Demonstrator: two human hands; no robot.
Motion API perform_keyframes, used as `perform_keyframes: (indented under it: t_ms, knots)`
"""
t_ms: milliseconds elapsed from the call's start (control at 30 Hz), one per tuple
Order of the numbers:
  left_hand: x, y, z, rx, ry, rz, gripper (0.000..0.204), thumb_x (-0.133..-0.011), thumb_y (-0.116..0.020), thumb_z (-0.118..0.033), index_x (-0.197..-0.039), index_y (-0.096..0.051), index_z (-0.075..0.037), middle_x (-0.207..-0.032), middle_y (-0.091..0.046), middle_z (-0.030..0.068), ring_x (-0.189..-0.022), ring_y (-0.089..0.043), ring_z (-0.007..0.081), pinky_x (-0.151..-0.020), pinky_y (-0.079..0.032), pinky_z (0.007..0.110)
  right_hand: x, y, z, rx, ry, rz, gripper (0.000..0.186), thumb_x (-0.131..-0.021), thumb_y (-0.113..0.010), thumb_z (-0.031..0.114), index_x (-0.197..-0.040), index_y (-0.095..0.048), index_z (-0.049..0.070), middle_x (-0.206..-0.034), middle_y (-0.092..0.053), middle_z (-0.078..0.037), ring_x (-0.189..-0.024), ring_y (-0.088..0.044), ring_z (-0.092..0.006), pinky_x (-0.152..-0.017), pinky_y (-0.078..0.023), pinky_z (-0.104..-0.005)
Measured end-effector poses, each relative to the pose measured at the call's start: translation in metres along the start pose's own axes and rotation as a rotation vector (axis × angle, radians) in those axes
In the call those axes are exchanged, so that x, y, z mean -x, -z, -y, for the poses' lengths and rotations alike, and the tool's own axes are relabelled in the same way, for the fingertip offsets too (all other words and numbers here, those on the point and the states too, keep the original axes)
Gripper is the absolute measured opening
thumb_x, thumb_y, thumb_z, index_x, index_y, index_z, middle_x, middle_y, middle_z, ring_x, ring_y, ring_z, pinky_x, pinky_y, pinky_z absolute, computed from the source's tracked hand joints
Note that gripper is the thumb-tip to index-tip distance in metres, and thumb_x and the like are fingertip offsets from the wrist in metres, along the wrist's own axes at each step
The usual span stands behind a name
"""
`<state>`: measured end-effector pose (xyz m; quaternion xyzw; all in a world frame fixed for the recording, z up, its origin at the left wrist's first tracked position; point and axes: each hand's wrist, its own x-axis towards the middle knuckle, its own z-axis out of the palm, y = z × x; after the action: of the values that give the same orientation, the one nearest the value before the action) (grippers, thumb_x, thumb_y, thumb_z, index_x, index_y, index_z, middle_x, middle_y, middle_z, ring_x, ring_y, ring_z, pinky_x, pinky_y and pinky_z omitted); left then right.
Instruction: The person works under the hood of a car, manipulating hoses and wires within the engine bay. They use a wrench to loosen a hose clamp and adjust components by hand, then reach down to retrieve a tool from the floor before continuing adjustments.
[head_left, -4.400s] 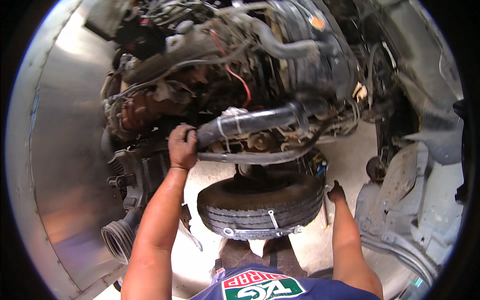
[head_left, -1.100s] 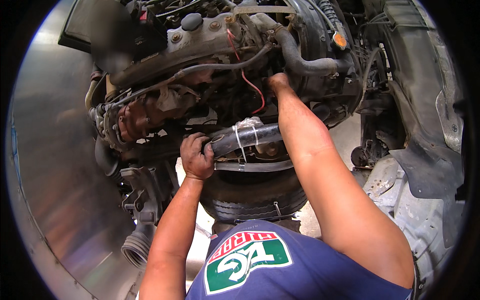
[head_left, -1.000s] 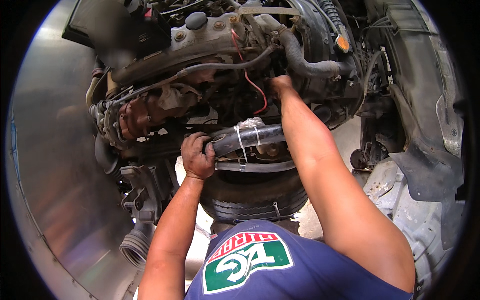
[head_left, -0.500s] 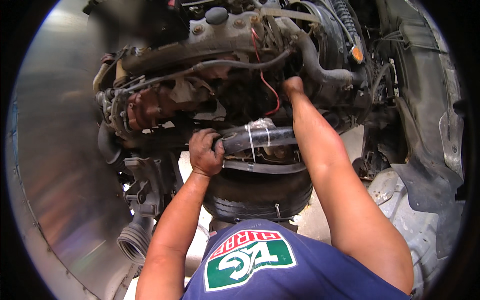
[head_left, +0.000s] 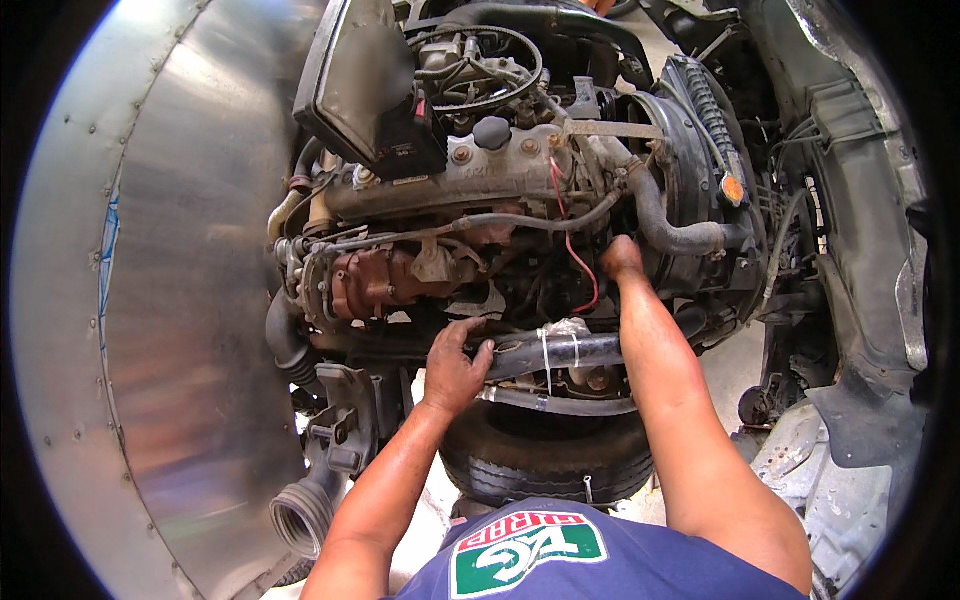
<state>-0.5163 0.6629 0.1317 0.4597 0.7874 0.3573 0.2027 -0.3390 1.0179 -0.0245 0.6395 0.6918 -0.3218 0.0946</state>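
My left hand (head_left: pixel 457 365) rests on the dark frame rail below the engine (head_left: pixel 500 165), its thumb apart from the fingers and beside the left end of a black pipe (head_left: pixel 592 350). The fingers look stretched out with nothing held in them. White ties wrap that pipe. Deep into the engine's right side reaches my right hand (head_left: pixel 622 258), below a thick grey radiator hose (head_left: pixel 672 228). Its fingers are hidden among the parts, so what it touches does not show. A thin red wire (head_left: pixel 570 250) hangs just left of it.
A black battery (head_left: pixel 415 135) stands at the engine's upper left. Rusty brown metal castings (head_left: pixel 375 283) lie at centre left. The radiator's orange-marked cap (head_left: pixel 732 189) is at right. Below are a tyre (head_left: pixel 545 465) and a ribbed hose (head_left: pixel 300 515). A metal panel (head_left: pixel 190 250) lines the left side.
The view has shifted, bringing more of the engine top and the battery into sight. My left hand's fingers look less curled on the rail. My right hand stays inside the engine.
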Motion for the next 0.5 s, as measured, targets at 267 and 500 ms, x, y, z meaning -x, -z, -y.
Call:
perform_keyframes:
  t_ms: [267,500]
  knots:
    - [0.006,-0.022,-0.008,0.037,-0.03,-0.008,0.034,-0.095,-0.073,-0.02,-0.125,-0.07,-0.004,-0.115,-0.075,0.0178,-0.11,-0.07,0.0413,-0.099,-0.054,0.048,0.005,0.005,0.003,-0.034,0.006,0.012,0.033,-0.089,-0.078,0.012,-0.118,-0.079,-0.003,-0.131,-0.074,-0.029,-0.129,-0.07,-0.0421,-0.107,-0.057,-0.0474]
    - [0.012,-0.038,0.008,-0.042,-0.056,-0.035,0.031,-0.097,-0.069,-0.025,-0.12,-0.074,-0.005,-0.109,-0.075,0.0177,-0.105,-0.07,0.0413,-0.094,-0.054,0.048,0.001,0.0,0.002,0.055,0.039,0.023,0.033,-0.091,-0.077,0.015,-0.12,-0.079,-0.001,-0.134,-0.073,-0.027,-0.128,-0.07,-0.0425,-0.106,-0.058,-0.0467]
